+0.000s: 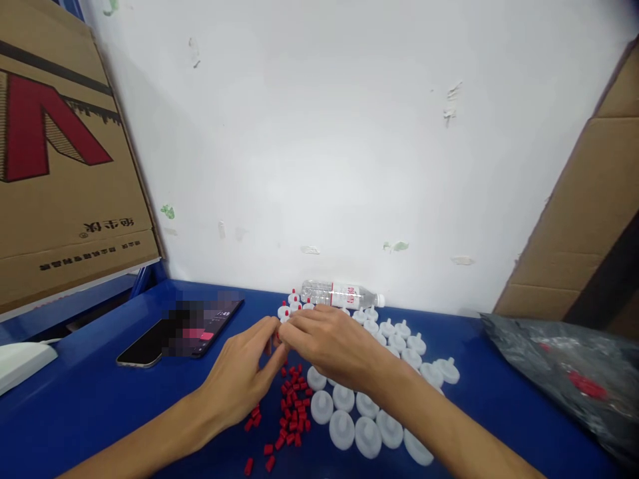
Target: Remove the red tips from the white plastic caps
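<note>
My left hand [244,369] and my right hand [327,339] meet at the fingertips over the table, fingers closed in a pinch. A bit of red, like a small red tip cap, shows between the fingertips; the rest is hidden by my fingers. Below my left hand lie several loose red tip caps [294,399]. Under and around my right forearm stand several white round nozzle lids [342,429], spouts up. Just beyond my fingers, a group of white lids with red tips on their spouts [294,301] stands near the wall.
A clear plastic bottle [344,295] lies on its side along the wall. Two dark phones [144,342] rest on the blue table [90,386] at left, near a white device [24,364]. A grey plastic bag [564,379] is at right. Cardboard [64,199] stands on both sides.
</note>
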### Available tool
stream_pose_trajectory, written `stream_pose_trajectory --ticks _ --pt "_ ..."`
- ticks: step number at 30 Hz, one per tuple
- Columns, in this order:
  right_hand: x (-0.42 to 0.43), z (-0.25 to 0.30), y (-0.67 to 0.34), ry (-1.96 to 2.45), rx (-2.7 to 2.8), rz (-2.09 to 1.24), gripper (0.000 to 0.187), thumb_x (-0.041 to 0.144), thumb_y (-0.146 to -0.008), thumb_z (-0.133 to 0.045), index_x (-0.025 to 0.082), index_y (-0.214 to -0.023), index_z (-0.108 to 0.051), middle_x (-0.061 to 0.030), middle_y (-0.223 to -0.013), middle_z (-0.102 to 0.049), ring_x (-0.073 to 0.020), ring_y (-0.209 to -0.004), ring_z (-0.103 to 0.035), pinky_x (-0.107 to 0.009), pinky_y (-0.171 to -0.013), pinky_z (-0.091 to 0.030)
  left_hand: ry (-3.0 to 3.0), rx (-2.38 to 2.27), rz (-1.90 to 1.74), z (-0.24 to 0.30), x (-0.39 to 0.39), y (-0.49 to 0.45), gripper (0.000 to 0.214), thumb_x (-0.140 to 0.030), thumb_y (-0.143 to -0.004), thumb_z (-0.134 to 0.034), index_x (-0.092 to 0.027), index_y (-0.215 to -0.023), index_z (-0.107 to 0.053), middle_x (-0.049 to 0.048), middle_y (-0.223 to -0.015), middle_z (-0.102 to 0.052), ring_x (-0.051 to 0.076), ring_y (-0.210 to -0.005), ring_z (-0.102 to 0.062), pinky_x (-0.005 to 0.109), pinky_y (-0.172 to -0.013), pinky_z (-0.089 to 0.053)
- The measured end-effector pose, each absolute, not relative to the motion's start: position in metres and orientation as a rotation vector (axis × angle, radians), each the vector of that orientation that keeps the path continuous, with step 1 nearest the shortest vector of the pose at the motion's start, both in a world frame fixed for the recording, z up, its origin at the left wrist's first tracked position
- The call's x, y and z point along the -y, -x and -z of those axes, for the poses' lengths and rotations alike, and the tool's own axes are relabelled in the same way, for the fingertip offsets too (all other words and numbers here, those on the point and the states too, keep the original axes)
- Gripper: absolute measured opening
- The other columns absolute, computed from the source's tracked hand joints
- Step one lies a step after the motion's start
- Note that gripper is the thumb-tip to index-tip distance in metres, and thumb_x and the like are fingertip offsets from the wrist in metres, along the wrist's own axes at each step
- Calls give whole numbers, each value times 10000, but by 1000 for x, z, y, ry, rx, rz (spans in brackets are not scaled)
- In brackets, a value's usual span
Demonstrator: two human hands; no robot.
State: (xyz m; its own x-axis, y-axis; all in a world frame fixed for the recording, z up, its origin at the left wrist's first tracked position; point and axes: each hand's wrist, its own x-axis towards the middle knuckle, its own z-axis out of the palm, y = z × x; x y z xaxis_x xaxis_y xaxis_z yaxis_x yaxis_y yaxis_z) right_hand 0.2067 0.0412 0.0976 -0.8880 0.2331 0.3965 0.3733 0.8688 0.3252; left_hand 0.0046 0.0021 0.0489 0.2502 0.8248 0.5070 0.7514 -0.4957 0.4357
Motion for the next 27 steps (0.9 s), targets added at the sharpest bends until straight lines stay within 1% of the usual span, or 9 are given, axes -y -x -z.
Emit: stream_pose_trajectory --ticks 6,9,12,16,18,20,21,24,27 --pt "-38 -101 -207 373 2686 600 274 -23 -1000 -443 198 -1066 -590 -32 -1001 -725 -172 -935 -674 -309 -765 -495 -2238 -1402 -1087 -52 -1 -3 389 -418 -1084 -377 -229 -758 -475 -21 -708 -550 171 -623 -490 293 -591 -374" --pt "-37 -103 -205 364 2676 610 261 7 -1033 -426 189 -1081 -608 -43 -1082 -738 -181 -1025 -683 -312 -785 -504 -1854 -1235 -1119 -54 -2 -4 427 -516 -1040 -483 -215 -738 -516 -29 -647 -523 154 -580 -450 275 -535 -348" --pt "-35 -105 -201 400 2662 608 287 28 -1056 -385 187 -1102 -620 -62 -1118 -748 -195 -1018 -693 -322 -758 -509 -1611 -1107 -1140 -55 -4 -7 445 -579 -971 -560 -205 -731 -537 -22 -598 -536 140 -529 -440 259 -491 -339" --pt "-43 -102 -207 497 2647 578 278 45 -1060 -411 217 -1096 -627 -70 -1088 -749 -205 -1002 -690 -322 -776 -505 -1455 -1105 -1168 -60 -9 -4 465 -594 -974 -483 -232 -693 -407 -39 -537 -440 124 -469 -405 236 -433 -301" --pt "-56 -98 -219 609 2623 553 244 37 -1036 -474 219 -1080 -631 -70 -1051 -743 -215 -1004 -688 -323 -805 -502 -1374 -1122 -1187 -65 -13 1 448 -552 -969 -464 -250 -680 -302 -68 -531 -328 105 -443 -306 223 -405 -269" --pt "-73 -93 -237 782 2564 518 245 9 -1002 -512 214 -1050 -637 -57 -989 -730 -207 -921 -690 -301 -734 -486 -1328 -1147 -1219 -69 -17 6 432 -517 -952 -450 -252 -672 -255 -80 -541 -271 94 -445 -234 211 -393 -240" --pt "-81 -90 -245 878 2512 498 205 42 -1013 -517 206 -1032 -638 -62 -972 -721 -209 -884 -688 -296 -695 -476 -1317 -1163 -1239 -69 -19 7 428 -517 -950 -434 -249 -674 -247 -80 -552 -269 92 -451 -226 204 -397 -236" --pt "-99 -83 -264 1041 2429 413 189 146 -1066 -477 206 -1125 -647 -84 -1123 -697 -181 -799 -682 -283 -616 -453 -1325 -1221 -1210 -66 -21 5 402 -537 -919 -447 -240 -689 -305 -72 -599 -331 82 -453 -272 191 -397 -204" --pt "-103 -77 -267 1046 2469 331 245 207 -1098 -436 221 -1154 -675 -79 -1159 -691 -168 -774 -678 -295 -663 -478 -1396 -1279 -1091 -60 -20 -1 350 -532 -872 -502 -223 -727 -424 -55 -630 -417 98 -456 -383 194 -396 -233"
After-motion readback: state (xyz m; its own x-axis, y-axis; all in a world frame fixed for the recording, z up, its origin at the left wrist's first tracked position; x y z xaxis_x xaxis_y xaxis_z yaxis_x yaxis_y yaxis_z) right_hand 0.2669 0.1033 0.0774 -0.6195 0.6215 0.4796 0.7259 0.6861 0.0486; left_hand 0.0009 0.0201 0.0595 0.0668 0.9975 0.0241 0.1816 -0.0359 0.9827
